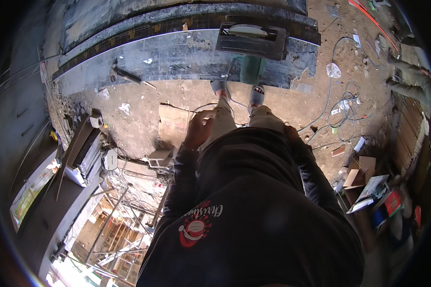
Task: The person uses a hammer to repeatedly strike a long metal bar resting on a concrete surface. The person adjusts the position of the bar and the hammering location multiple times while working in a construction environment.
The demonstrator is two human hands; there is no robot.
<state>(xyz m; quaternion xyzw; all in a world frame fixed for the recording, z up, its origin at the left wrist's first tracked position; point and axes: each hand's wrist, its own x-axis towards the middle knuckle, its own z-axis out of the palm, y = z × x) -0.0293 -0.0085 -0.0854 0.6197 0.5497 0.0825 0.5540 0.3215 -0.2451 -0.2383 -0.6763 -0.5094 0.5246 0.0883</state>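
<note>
My left hand (199, 128) hangs beside my left thigh, fingers loosely bent and apart, with nothing seen in it. My right hand (290, 132) is by my right hip, mostly hidden by the sleeve and my body, so its fingers do not show clearly. In front of my feet, a green-bodied power tool (252, 70) with a wide black base plate (276, 48) rests on a dark, worn board (177, 60). Farther left on that board lies a hammer (126, 74). Neither hand touches the tool or the hammer.
A long dark strip (143, 34) lies across the boards. Loose cable (350, 103) coils on the dirt floor at right, near cardboard boxes (360, 171). At far right stands another person (413, 81). Stacked panels (84, 162) and an opening with poles (111, 220) are at left.
</note>
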